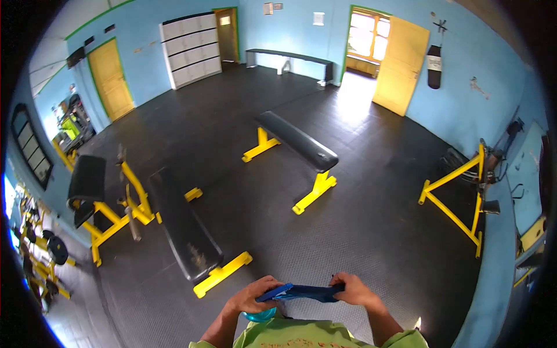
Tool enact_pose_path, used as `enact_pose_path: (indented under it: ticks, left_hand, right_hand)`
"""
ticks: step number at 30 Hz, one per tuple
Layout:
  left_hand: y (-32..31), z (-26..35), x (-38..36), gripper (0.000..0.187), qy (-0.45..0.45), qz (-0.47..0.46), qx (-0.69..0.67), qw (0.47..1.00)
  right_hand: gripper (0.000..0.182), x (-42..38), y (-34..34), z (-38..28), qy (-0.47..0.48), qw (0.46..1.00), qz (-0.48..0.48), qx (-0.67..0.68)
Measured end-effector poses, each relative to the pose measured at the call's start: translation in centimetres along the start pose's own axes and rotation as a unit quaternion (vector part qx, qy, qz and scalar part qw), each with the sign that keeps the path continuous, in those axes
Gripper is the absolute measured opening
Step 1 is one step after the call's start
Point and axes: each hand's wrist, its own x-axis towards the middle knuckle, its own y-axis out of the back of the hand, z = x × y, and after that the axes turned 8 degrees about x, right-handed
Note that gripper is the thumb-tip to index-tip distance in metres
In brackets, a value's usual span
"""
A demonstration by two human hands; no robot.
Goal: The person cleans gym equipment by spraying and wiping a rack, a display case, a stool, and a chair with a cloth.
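Both hands hold a dark blue cloth [312, 293] stretched in a narrow band in front of my body. My left hand [255, 294] is closed on one end, where a brighter blue strip shows by the fingers. On the other end, my right hand [353, 289] pinches the cloth between thumb and fingers. Just below my left hand a rounded teal object [260, 316] shows in part; the hand and wrist cover the rest of it. My green shirt [307, 333] lies right behind the cloth.
A black padded bench [185, 226] with yellow legs stands ahead to the left, another bench [296, 139] farther off. A padded yellow-framed machine [110, 214] is at left, a yellow rack [458, 191] at right. Beyond are an open yellow door [401, 66] and a punching bag [434, 68].
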Motion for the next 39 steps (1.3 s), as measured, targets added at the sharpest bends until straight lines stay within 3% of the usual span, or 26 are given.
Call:
enact_pose_path:
  ticks: [3,4,6,8,9,10,12,13,16,19,22,25,28,30,33,36,39]
  left_hand:
    - [5.4,4.5,8.4,0.055,-0.092,-0.039,-0.016,0.995]
    - [7.2,6.6,11.0,0.055,-0.143,-0.060,-0.026,0.988]
    - [9.7,9.9,16.7,0.054,-0.184,-0.092,-0.053,0.977]
    - [11.0,11.6,22.2,0.054,-0.156,-0.181,-0.042,0.970]
    - [11.1,12.4,24.6,0.057,-0.170,-0.177,0.001,0.969]
    - [10.9,12.2,27.4,0.057,-0.182,-0.189,0.003,0.965]
    - [10.1,10.8,32.9,0.059,-0.193,-0.157,0.102,0.963]
    - [9.5,9.3,35.8,0.059,-0.150,-0.164,0.117,0.968]
    - [7.2,5.1,45.0,0.060,-0.139,-0.181,0.206,0.952]
    - [4.5,0.7,53.9,0.055,-0.162,-0.149,0.221,0.950]
    - [4.8,1.6,61.3,0.050,-0.166,-0.122,0.192,0.959]
    - [4.9,3.5,67.8,0.047,-0.089,-0.099,0.102,0.986]
    - [4.6,3.8,73.5,0.046,-0.074,-0.074,0.076,0.992]
    - [4.7,2.8,77.7,0.044,-0.066,-0.068,0.052,0.994]
    - [4.9,0.7,84.2,0.045,0.027,-0.132,0.009,0.991]
    - [4.3,-3.8,91.9,0.046,-0.046,-0.136,0.004,0.990]
    - [5.7,-4.8,99.9,0.047,-0.014,-0.143,0.010,0.990]
  right_hand:
    - [0.039,-2.5,9.8,-6.4,0.250,0.930,-0.131,0.235]
    - [0.041,-1.9,11.7,-6.1,0.276,0.794,-0.227,0.491]
    - [0.038,1.2,15.6,-7.3,0.340,0.726,-0.106,0.588]
    - [0.034,7.1,16.4,-6.7,0.327,0.778,0.179,0.507]
    - [0.031,9.6,16.0,-4.6,0.302,0.821,0.193,0.444]
    - [0.028,11.8,14.7,-1.9,0.276,0.861,0.202,0.378]
    - [0.027,16.0,10.1,1.7,0.188,0.864,0.152,0.443]
    - [0.029,17.2,8.9,3.4,0.171,0.871,0.128,0.442]
    - [0.034,20.1,10.6,6.1,0.160,0.885,0.113,0.422]
    - [0.039,21.6,18.5,8.3,0.184,0.903,0.143,0.362]
    - [0.045,23.3,27.5,9.4,0.218,0.915,0.173,0.293]
    - [0.050,26.4,36.1,9.7,0.253,0.924,0.207,0.200]
    - [0.056,31.0,42.6,10.3,0.282,0.921,0.249,0.094]
    - [0.056,33.4,45.3,11.5,0.255,0.929,0.233,0.136]
    - [0.055,37.3,49.0,14.1,0.202,0.932,0.210,0.213]
    - [0.054,41.5,54.1,16.7,0.161,0.932,0.198,0.258]
    - [0.054,44.9,60.8,17.2,0.130,0.923,0.205,0.300]
